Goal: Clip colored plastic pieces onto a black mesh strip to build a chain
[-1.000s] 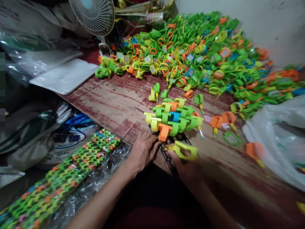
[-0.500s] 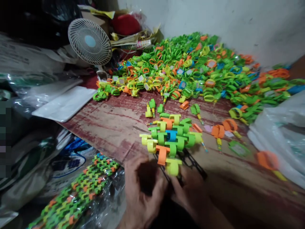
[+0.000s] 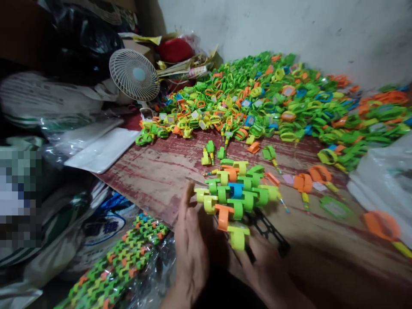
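Note:
A block of interlocked plastic clips (image 3: 236, 191) in green, yellow, orange and blue sits on a black rack (image 3: 268, 229) at the table's near edge. A yellow-green clip (image 3: 238, 237) hangs at its lower end. My left hand (image 3: 189, 244) stands upright with straight fingers against the block's left side, holding nothing. My right hand (image 3: 267, 268) lies low over the rack, fingertips right by the yellow-green clip; blur hides whether it grips anything.
A huge pile of loose clips (image 3: 289, 98) covers the far half of the worn red table (image 3: 154, 171). Stray clips (image 3: 302, 182) lie right of the block. A small fan (image 3: 134, 75), a white sheet (image 3: 103, 148), a bagged strip of joined clips (image 3: 122, 262), a plastic bag (image 3: 383, 180).
The yellow-green clip that my right hand carried now sits at the block's lower end. My left hand has risen and straightened beside the block. The view has tilted up.

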The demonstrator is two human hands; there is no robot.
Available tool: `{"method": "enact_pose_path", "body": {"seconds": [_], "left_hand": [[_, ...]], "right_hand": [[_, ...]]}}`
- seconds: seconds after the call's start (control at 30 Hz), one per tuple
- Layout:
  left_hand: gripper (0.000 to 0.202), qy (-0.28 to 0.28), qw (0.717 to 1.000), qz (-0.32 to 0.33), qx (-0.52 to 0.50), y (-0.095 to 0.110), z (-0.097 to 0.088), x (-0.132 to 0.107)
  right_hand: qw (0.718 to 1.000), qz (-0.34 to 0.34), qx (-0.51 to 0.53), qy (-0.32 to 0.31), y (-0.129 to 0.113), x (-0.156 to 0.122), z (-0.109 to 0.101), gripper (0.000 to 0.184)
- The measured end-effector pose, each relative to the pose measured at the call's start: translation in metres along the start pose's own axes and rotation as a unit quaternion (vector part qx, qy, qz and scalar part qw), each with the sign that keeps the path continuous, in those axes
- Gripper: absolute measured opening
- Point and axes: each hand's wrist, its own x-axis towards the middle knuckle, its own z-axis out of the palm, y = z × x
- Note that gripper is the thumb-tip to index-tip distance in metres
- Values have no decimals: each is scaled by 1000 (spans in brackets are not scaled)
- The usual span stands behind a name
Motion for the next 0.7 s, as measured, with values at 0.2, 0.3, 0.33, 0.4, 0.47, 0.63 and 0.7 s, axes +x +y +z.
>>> {"method": "enact_pose_path", "body": {"seconds": [0.2,0.3,0.33,0.4,0.47,0.63,0.7], "left_hand": [[49,-21,996,-48,-73,-21,6,28],[49,-34,993,-41,-108,-23,11,34],[49,-43,990,-44,-125,-23,13,35],[50,-59,984,-55,-156,-23,17,36],[51,-59,981,-70,-170,-25,21,32],[50,44,989,28,-135,-21,15,7],[63,-14,988,147,-45,-10,8,0]], "right_hand": [[996,-57,-63,12,1,-5,6,25],[997,-58,-56,12,0,-1,4,25],[997,-55,-51,17,0,0,3,24],[998,-44,-31,15,-1,4,1,25],[999,-33,-1,-2,-1,6,0,28],[999,10,38,-24,1,-1,4,30],[997,45,40,-45,2,-6,8,26]]}}
